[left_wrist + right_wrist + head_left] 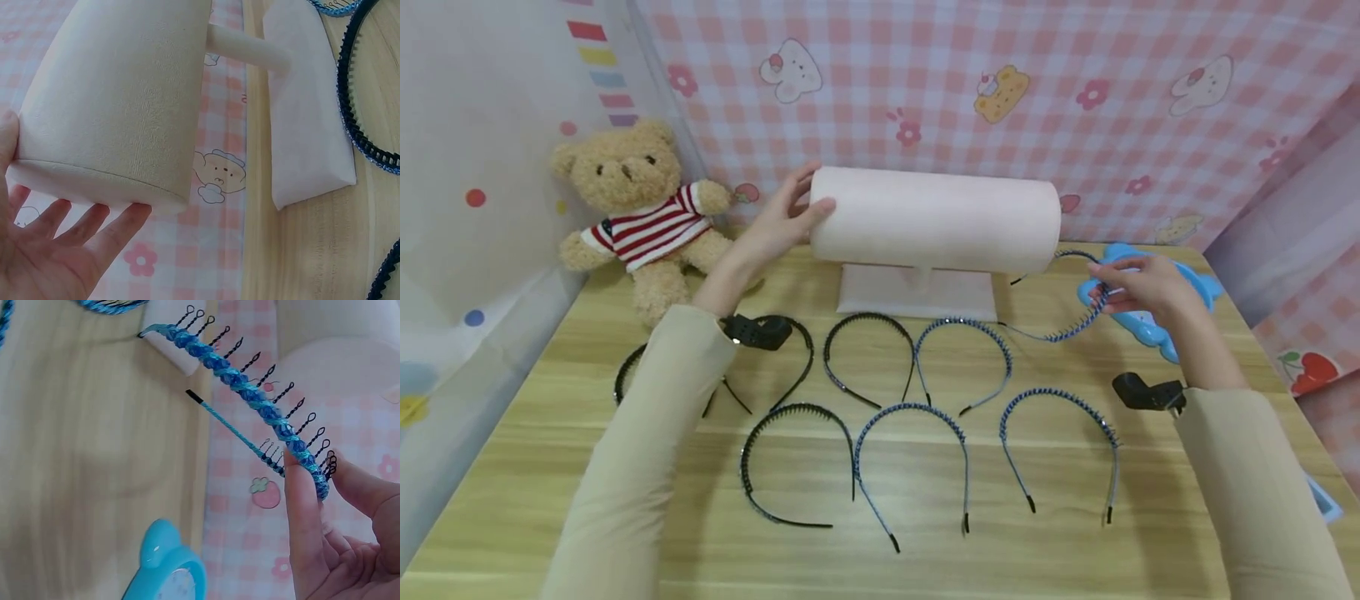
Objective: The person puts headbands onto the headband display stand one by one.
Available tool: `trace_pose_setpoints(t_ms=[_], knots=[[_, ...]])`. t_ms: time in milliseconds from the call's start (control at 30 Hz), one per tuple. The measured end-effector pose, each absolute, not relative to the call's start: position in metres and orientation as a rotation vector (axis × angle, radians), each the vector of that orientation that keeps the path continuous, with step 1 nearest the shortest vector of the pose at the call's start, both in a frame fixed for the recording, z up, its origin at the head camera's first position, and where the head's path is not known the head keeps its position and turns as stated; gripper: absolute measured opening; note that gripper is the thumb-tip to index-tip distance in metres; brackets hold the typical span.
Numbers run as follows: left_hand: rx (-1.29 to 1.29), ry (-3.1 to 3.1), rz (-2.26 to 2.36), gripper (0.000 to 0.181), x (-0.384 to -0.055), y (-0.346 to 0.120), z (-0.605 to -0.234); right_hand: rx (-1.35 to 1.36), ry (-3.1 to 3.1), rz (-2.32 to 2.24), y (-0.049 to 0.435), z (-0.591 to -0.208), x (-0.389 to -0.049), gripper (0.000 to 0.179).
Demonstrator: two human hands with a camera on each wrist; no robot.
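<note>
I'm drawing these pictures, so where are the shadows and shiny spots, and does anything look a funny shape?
Head view: soft shadow on the table beside the right sleeve; right wrist view: faint shadows across the table, a small glint on the blue plastic piece; left wrist view: the white roller seems to widen toward the left hand.

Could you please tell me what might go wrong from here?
The right hand pinches its headband at one part of the curve only, so it might twist or slip. The roll sits on a single post, and the left hand touches one end, so an uneven push might tip it.
</note>
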State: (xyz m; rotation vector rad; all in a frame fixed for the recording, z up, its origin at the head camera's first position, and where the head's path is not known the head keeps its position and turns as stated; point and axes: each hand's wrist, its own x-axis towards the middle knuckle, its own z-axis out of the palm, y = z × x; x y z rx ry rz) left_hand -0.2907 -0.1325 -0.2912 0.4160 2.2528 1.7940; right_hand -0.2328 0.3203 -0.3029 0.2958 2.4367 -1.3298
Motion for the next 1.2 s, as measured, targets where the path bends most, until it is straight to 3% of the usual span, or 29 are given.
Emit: trace_pose_setpoints(t_ms=[133, 367, 733, 1200], knots=[[0.412, 2.278, 1.788, 0.070, -0.288, -0.135, -0.292, 0.283, 2.437, -1.394, 0.315, -0.294, -0.238, 0.063], [0.440, 2.280, 1.799, 0.068, -0.288, -0.138, -0.294, 0.308, 2.681, -1.320, 0.300, -0.266, -0.244, 0.072], [0.438, 2.285, 1.810, 0.066, -0.288, -0.138, -0.296, 0.217, 3.035, -1.107, 0.249, -0.231, -0.251, 0.052], [0.486, 2.294, 1.814, 0.066, -0.290, -0.130, -0.297, 0.257, 3.158, -0.764, 0.209, -0.217, -0.258, 0.044]])
